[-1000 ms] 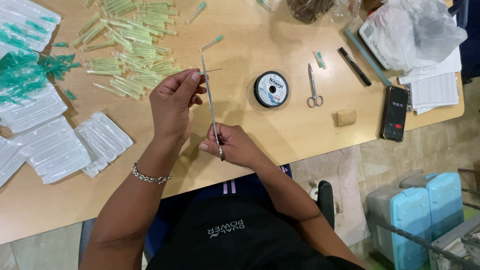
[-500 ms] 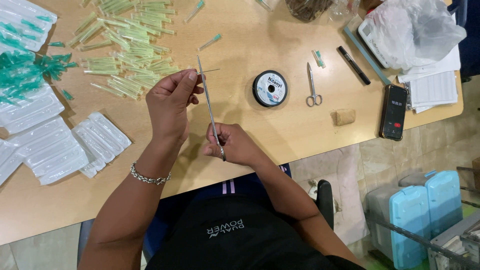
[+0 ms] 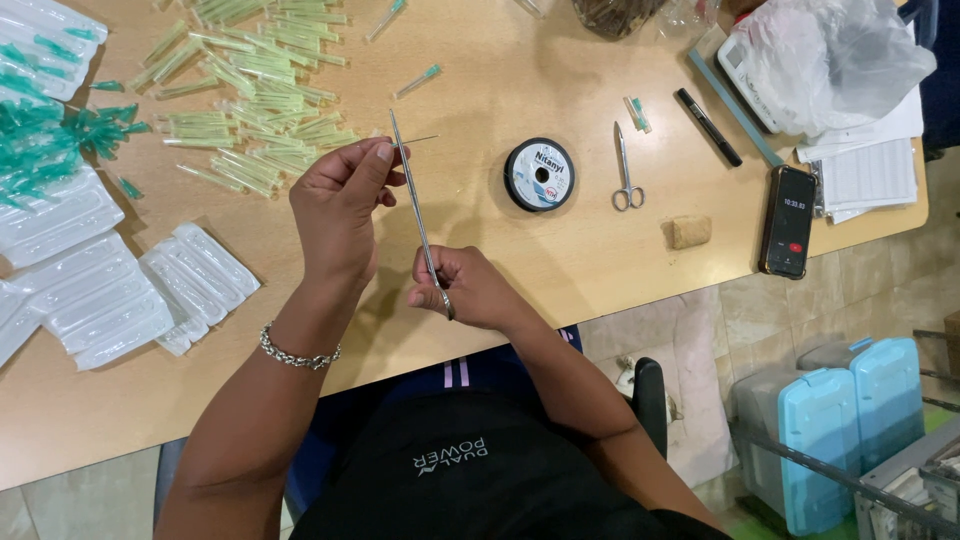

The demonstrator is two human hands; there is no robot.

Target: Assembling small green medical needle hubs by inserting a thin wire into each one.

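My right hand (image 3: 468, 288) grips the handle end of long thin metal forceps (image 3: 414, 205), whose tip reaches up to my left hand. My left hand (image 3: 338, 205) pinches a thin metal needle (image 3: 418, 141) between thumb and forefinger, its shaft pointing right across the forceps tip. Both hands hover over the wooden table (image 3: 560, 250). A silver bracelet (image 3: 296, 352) circles my left wrist.
A heap of pale green capped needles (image 3: 255, 95) and teal caps (image 3: 50, 150) lie at the upper left, with clear blister packs (image 3: 130, 290) below them. A black spool of line (image 3: 539, 174), small scissors (image 3: 626, 170), a pen (image 3: 708, 126), a phone (image 3: 787, 220), a cork piece (image 3: 688, 231), papers and a plastic bag (image 3: 840, 55) lie to the right.
Both hands have shifted slightly, and the forceps tip has come closer to the needle in my left hand.
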